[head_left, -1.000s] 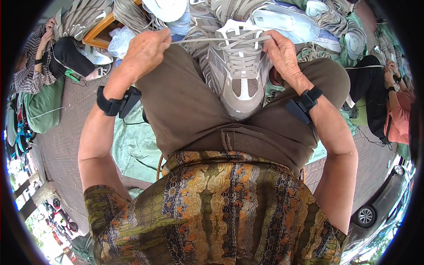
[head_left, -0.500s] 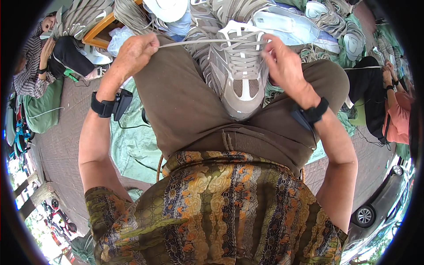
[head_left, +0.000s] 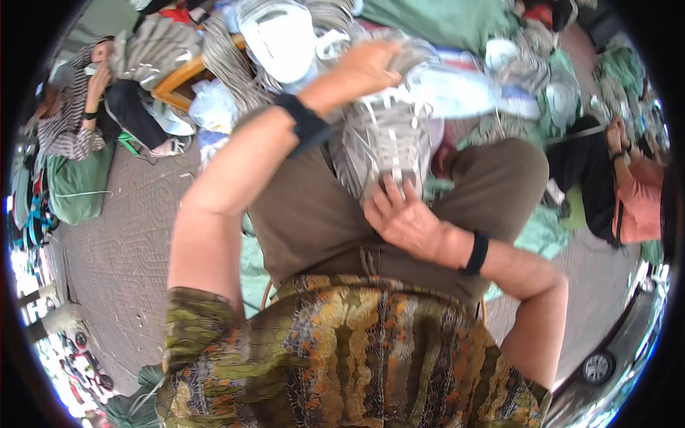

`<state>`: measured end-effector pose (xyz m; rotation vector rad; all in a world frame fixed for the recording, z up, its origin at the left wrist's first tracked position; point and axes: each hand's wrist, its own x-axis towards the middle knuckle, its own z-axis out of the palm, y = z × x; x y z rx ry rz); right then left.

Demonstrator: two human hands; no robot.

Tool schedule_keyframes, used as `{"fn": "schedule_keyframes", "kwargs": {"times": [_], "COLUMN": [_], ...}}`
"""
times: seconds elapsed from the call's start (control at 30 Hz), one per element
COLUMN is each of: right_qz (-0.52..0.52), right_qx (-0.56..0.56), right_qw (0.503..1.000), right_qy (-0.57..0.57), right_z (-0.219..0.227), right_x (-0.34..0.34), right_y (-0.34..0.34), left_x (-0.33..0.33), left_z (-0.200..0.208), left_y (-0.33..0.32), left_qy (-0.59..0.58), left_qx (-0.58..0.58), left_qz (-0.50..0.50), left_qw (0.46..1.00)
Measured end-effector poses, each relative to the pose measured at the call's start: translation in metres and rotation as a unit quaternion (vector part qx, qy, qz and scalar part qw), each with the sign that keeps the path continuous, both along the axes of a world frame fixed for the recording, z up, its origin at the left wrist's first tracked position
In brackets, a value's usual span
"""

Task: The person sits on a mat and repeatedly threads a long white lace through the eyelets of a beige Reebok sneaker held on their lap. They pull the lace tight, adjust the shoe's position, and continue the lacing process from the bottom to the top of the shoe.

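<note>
A grey and white sneaker [head_left: 394,135] with flat laces stands between my thighs, toe toward me. My right hand [head_left: 408,220] rests at its toe, fingers bent over the front and the thumb out of sight. Reaching across from the left, my left hand [head_left: 360,70] is beyond the sneaker's heel end, somewhat blurred. Its thumb and fingers are apart, and I see nothing between them. More grey shoes lie around the fingertips, partly covered by the hand.
Pale insoles or soles [head_left: 280,39], lace bundles [head_left: 230,60] and a wooden frame [head_left: 171,87] crowd the far side. One person [head_left: 68,132] sits at left, another [head_left: 635,203] at right. A dark car [head_left: 621,342] stands lower right.
The lace that was stretched between both hands is no longer held. My left hand has moved right and farther out, over the shoes; my right hand has come down to the sneaker's toe.
</note>
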<state>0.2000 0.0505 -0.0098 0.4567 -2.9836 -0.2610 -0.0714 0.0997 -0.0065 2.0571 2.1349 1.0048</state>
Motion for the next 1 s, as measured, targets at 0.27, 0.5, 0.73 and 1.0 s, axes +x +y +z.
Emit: {"fn": "schedule_keyframes", "kwargs": {"times": [0.27,0.5,0.73,1.0], "right_qz": [0.004,-0.009,-0.043,-0.127], "right_qx": [-0.042,-0.051,-0.121,-0.129], "right_qw": [0.999,0.998,0.986,0.975], "right_qy": [0.028,0.045,0.102,0.132], "right_z": [0.014,0.029,0.048,0.043], "right_x": [-0.004,-0.002,-0.004,-0.033], "right_y": [0.005,0.016,0.052,0.07], "left_x": [0.032,0.006,-0.048,-0.092], "left_z": [-0.034,-0.029,-0.026,-0.048], "left_y": [0.083,0.074,0.048,0.029], "left_qy": [0.194,0.118,0.092,0.081], "left_qx": [-0.004,-0.154,-0.161,-0.106], "left_qz": [0.112,0.104,0.102,0.005], "left_qw": [0.975,0.976,0.977,0.991]}}
